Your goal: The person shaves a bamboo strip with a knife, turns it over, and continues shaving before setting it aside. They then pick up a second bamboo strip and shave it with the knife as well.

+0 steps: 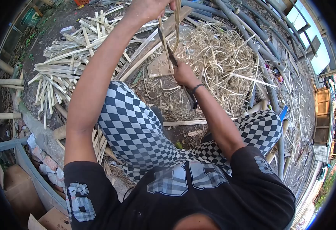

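Note:
My right hand [186, 74] is closed around the handle of a long dark knife [172, 56], whose end sticks out below the fist. The blade points up and away, lying against a thin pale bamboo strip [163, 42]. At the top edge my left hand [149, 8] is closed on the strip's upper end, partly cut off by the frame. A thin peeled length [177, 27] curves down beside the blade. Beneath the knife lies a flat wooden board [161, 70], close to my checkered knees.
A pile of split bamboo sticks [66, 63] covers the ground on the left. Curly shavings [225, 57] are heaped ahead to the right. Long bamboo poles [262, 48] lie beyond them. A wooden frame [33, 172] and a cardboard box [56, 219] stand at lower left.

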Demonstrator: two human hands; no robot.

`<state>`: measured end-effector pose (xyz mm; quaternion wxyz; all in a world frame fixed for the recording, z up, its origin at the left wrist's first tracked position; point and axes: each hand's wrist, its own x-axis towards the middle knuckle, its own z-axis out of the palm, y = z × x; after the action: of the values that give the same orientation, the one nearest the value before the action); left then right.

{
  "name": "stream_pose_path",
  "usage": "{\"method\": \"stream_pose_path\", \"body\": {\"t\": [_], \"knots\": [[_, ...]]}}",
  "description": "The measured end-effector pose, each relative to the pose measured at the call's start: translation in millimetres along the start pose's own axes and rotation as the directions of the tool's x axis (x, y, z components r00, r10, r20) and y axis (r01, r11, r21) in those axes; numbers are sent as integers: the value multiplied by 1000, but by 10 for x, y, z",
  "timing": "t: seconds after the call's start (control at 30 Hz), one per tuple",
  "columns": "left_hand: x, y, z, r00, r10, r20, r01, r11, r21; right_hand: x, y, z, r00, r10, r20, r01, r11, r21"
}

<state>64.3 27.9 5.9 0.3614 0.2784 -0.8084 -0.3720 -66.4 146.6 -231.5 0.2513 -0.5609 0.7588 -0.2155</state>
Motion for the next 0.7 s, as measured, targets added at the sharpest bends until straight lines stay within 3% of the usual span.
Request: {"method": "stream_pose_path", "body": {"t": [0.1, 0.13, 0.2, 0.3, 0.4, 0.47, 0.5, 0.53, 0.6, 0.63, 0.7], "knots": [[100, -196, -1, 999, 27, -24, -28, 999, -30, -57, -262, -149, 967, -146, -208, 171, 979, 107], [119, -250, 8, 1000, 19, -23, -19, 999, -35, -99, -416, -263, 969, -142, -200, 165, 981, 106], [138, -280, 19, 992, 116, -42, -120, 988, -99, -182, -705, -458, 906, -233, -353, 312, 932, 184], [106, -200, -1, 996, 82, -32, -85, 993, -84, -217, -683, -203, 875, -176, -451, 326, 903, 280], [127, -329, -20, 997, 32, -74, -44, 985, -169, -203, -161, 444, 942, -27, -336, 136, 943, 305], [58, -299, -136, 995, -62, -79, 58, 997, -48, -48, -60, 467, 960, -51, -275, 112, 971, 213], [63, -374, -119, 992, 48, -116, -71, 976, -208, -110, -69, 415, 977, -37, -209, 64, 990, 126], [90, -442, -96, 993, 55, -108, -77, 975, -210, -128, -91, 330, 975, -30, -218, 59, 990, 128], [66, -375, -128, 993, -46, -108, 41, 998, -42, -82, -267, 96, 978, -69, -196, 93, 989, 117], [92, -464, -58, 992, 58, -112, -69, 993, -97, -108, -395, -4, 966, -110, -235, 141, 982, 123], [46, -436, -9, 991, 37, -126, -47, 996, -76, -242, -614, -136, 970, -84, -230, 135, 966, 220]]}}
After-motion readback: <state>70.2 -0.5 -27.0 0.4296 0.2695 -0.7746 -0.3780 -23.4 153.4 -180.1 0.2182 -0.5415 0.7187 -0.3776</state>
